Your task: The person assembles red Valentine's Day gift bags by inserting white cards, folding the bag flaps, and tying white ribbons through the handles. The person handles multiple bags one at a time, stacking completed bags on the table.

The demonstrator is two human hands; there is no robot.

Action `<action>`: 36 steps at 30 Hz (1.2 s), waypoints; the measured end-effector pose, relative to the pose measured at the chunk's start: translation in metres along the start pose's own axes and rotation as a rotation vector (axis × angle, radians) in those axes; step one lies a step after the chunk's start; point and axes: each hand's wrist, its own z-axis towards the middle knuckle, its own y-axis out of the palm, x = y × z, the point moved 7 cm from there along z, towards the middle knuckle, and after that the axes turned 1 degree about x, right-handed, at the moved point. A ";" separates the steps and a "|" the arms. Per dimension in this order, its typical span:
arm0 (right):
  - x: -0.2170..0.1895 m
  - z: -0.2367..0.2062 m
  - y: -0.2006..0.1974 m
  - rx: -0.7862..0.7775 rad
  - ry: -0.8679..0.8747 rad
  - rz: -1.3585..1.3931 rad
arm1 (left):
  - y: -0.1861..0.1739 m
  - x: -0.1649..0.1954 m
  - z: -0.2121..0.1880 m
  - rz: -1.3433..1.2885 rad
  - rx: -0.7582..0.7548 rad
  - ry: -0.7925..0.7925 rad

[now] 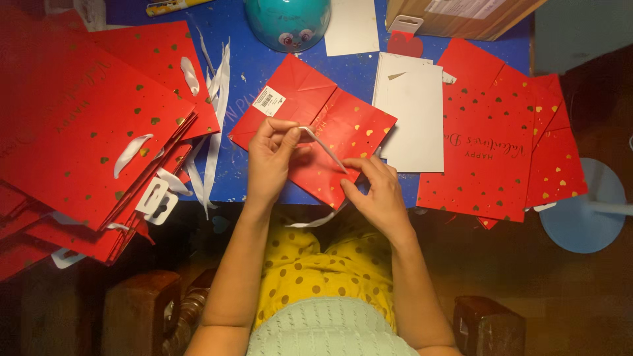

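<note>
Above the yellow dotted lap, the left hand (271, 155) is pinching one end of a white ribbon (323, 146) slanting down-right to the right hand (376, 191), whose fingertips are pressing it onto the folded red bag (330, 125) lying on the blue worktop (244, 72).

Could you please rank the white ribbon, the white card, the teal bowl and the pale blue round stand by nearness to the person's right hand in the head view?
From the right hand:
1. White ribbon, pinched at its fingertips.
2. White card, just above right.
3. Teal bowl, table's far edge.
4. Pale blue round stand, far right.
</note>
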 end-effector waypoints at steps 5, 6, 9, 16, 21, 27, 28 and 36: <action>0.007 -0.003 0.003 -0.036 0.083 0.010 | 0.004 0.016 0.005 -0.021 0.057 0.060; 0.005 -0.003 0.002 -0.036 0.056 0.020 | 0.006 0.017 0.005 -0.019 0.056 0.071; 0.001 -0.005 0.000 -0.032 -0.016 0.072 | 0.015 0.012 0.005 -0.037 0.039 0.025; 0.017 -0.009 0.005 -0.124 0.159 0.113 | 0.041 0.007 0.004 -0.190 -0.081 0.014; 0.020 -0.010 0.004 -0.116 0.115 0.116 | 0.050 0.003 0.010 -0.084 -0.084 0.066; 0.021 -0.011 -0.002 -0.054 0.008 0.287 | 0.069 -0.017 0.017 0.169 -0.248 -0.042; 0.028 -0.010 -0.001 -0.024 0.085 0.392 | 0.069 -0.019 0.018 0.200 -0.228 -0.056; 0.052 0.008 0.000 0.199 0.146 0.826 | 0.075 -0.019 0.022 0.528 -0.175 -0.017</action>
